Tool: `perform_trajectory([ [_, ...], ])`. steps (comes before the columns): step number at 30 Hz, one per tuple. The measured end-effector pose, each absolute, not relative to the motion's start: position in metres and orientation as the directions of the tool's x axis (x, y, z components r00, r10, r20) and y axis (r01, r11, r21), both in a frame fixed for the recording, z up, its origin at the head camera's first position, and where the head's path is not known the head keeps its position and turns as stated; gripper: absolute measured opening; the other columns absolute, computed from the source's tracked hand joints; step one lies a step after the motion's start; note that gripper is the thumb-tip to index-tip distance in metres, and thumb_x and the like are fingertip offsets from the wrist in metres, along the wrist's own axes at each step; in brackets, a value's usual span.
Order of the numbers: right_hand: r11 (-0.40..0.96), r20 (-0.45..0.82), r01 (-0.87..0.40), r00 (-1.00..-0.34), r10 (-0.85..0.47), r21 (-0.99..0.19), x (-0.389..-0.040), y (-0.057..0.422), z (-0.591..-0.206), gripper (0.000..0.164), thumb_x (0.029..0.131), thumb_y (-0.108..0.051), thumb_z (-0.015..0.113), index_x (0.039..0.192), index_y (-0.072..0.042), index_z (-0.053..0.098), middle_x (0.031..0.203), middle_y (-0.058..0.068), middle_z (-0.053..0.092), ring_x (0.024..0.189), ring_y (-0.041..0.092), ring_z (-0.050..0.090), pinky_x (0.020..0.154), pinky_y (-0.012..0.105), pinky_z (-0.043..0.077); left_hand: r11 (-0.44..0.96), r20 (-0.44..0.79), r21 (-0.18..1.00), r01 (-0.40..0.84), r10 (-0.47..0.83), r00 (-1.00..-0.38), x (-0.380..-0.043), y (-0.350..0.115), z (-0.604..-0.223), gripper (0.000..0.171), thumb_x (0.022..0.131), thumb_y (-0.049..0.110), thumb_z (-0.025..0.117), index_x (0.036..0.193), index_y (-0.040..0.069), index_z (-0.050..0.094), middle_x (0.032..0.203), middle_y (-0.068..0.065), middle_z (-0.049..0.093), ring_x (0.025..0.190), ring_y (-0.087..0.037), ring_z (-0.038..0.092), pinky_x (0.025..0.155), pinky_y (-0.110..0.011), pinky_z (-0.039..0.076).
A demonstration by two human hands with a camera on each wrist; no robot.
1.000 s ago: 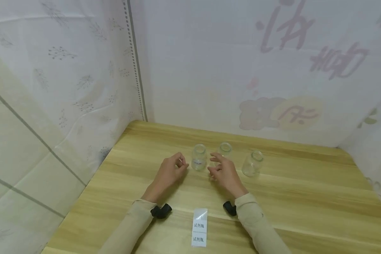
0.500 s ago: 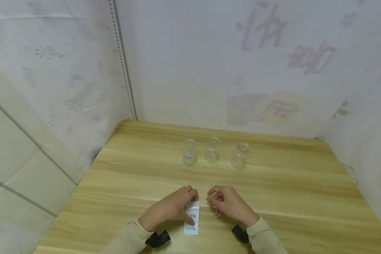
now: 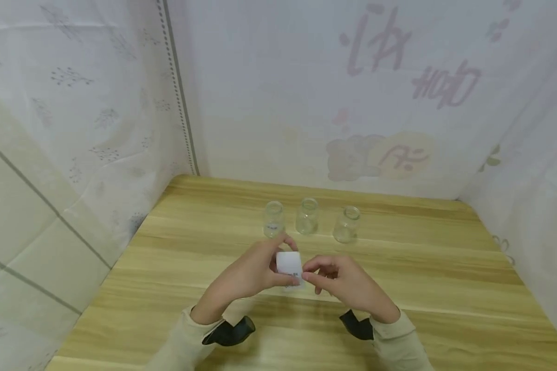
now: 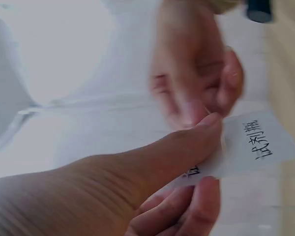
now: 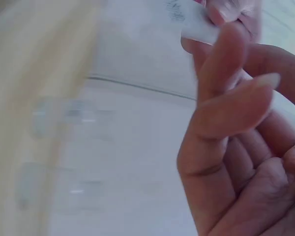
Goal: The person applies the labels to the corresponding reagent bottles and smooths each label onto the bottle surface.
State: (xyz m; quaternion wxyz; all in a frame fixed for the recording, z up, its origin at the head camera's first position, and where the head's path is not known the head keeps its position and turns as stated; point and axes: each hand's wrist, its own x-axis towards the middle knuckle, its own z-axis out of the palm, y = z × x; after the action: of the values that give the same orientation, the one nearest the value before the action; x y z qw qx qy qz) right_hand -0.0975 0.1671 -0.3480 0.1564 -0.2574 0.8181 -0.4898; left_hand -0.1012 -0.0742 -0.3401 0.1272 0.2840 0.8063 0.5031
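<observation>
Peeling step apparently underway: left hand (image 3: 255, 269) pinches label sheet (image 3: 288, 262), seven o'clock from middle jar (image 3: 307, 219); right hand (image 3: 350, 282) lies at the sheet's three-o'clock edge, grip indeterminate. Next move likely requires freeing one label.

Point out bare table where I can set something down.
Free table: right of the right jar, to the right edge; left of the left jar and left hand, to the left edge. Crowded: the middle, with the middle jar, held label strip and right hand.
</observation>
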Motion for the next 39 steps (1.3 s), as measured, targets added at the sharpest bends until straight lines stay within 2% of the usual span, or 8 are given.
perform_trajectory([
  [7,0.291,0.148,-0.335,-0.844,-0.515,-0.896,-0.088,0.164,-0.319,0.011,0.102,-0.013,0.068,0.105,-0.009,0.078,0.079,0.001,0.069,0.062,0.017,0.065,0.053,0.027,0.048,0.212,0.228,0.902,0.377,0.507,-0.831,-0.091,-0.075,-0.310,0.052,0.094,0.011,0.078,0.137,0.008,0.049,0.088,0.002,0.074,0.078,-0.010,0.070,0.075,-0.030,0.059],
  [11,0.291,0.122,-0.293,-0.864,-0.488,-0.911,-0.085,0.165,-0.315,0.010,0.100,-0.012,0.070,0.104,-0.007,0.077,0.074,0.002,0.068,0.061,0.015,0.064,0.050,0.026,0.047,0.153,0.297,0.904,0.400,0.450,-0.842,-0.089,-0.075,-0.308,0.038,0.098,0.006,0.072,0.132,0.009,0.053,0.082,0.000,0.071,0.075,-0.013,0.069,0.073,-0.031,0.060],
  [15,0.283,0.087,-0.254,-0.866,-0.493,-0.925,-0.085,0.166,-0.315,0.010,0.099,-0.011,0.071,0.102,-0.004,0.078,0.073,0.003,0.067,0.060,0.015,0.064,0.050,0.026,0.048,0.126,0.333,0.902,0.413,0.406,-0.851,-0.088,-0.073,-0.308,0.019,0.099,0.006,0.071,0.116,0.008,0.064,0.082,-0.001,0.070,0.076,-0.014,0.069,0.071,-0.032,0.061],
  [19,0.263,0.086,-0.246,-0.861,-0.501,-0.933,-0.085,0.168,-0.314,0.009,0.098,-0.010,0.072,0.100,-0.003,0.078,0.073,0.005,0.067,0.060,0.015,0.064,0.050,0.026,0.048,0.178,0.379,0.865,0.468,0.378,-0.845,-0.089,-0.068,-0.310,0.006,0.098,0.010,0.073,0.102,0.010,0.069,0.086,0.004,0.071,0.080,-0.010,0.069,0.074,-0.030,0.059],
  [29,0.280,0.078,-0.241,-0.869,-0.489,-0.929,-0.088,0.170,-0.312,0.007,0.095,-0.010,0.076,0.097,-0.005,0.080,0.079,0.005,0.073,0.060,0.019,0.065,0.053,0.027,0.051,0.370,0.443,0.750,0.548,0.334,-0.832,-0.088,-0.066,-0.309,0.009,0.092,0.012,0.080,0.093,0.015,0.071,0.076,0.014,0.062,0.070,-0.004,0.056,0.065,-0.026,0.049],
  [32,0.289,0.072,-0.234,-0.876,-0.478,-0.928,-0.088,0.171,-0.311,0.007,0.095,-0.012,0.076,0.096,-0.006,0.080,0.079,0.006,0.072,0.061,0.019,0.066,0.051,0.026,0.047,0.422,0.500,0.677,0.602,0.336,-0.798,-0.085,-0.066,-0.309,0.012,0.087,0.015,0.085,0.088,0.016,0.073,0.074,0.014,0.059,0.071,-0.004,0.054,0.064,-0.023,0.048],
  [36,0.273,0.106,-0.267,-0.867,-0.488,-0.924,-0.088,0.172,-0.312,0.007,0.097,-0.009,0.073,0.097,-0.007,0.080,0.079,0.004,0.073,0.062,0.020,0.067,0.052,0.027,0.049,0.410,0.583,0.583,0.701,0.390,-0.713,-0.082,-0.065,-0.310,0.011,0.085,0.015,0.087,0.092,0.014,0.078,0.085,0.009,0.066,0.078,-0.006,0.058,0.069,-0.020,0.049],
  [39,0.260,0.143,-0.307,-0.851,-0.505,-0.916,-0.088,0.173,-0.312,0.008,0.097,-0.008,0.073,0.098,-0.008,0.081,0.078,0.002,0.074,0.064,0.020,0.069,0.056,0.028,0.052,0.408,0.593,0.549,0.729,0.425,-0.684,-0.082,-0.064,-0.310,0.012,0.087,0.017,0.086,0.095,0.013,0.080,0.091,0.007,0.071,0.083,-0.006,0.060,0.072,-0.019,0.051],
])
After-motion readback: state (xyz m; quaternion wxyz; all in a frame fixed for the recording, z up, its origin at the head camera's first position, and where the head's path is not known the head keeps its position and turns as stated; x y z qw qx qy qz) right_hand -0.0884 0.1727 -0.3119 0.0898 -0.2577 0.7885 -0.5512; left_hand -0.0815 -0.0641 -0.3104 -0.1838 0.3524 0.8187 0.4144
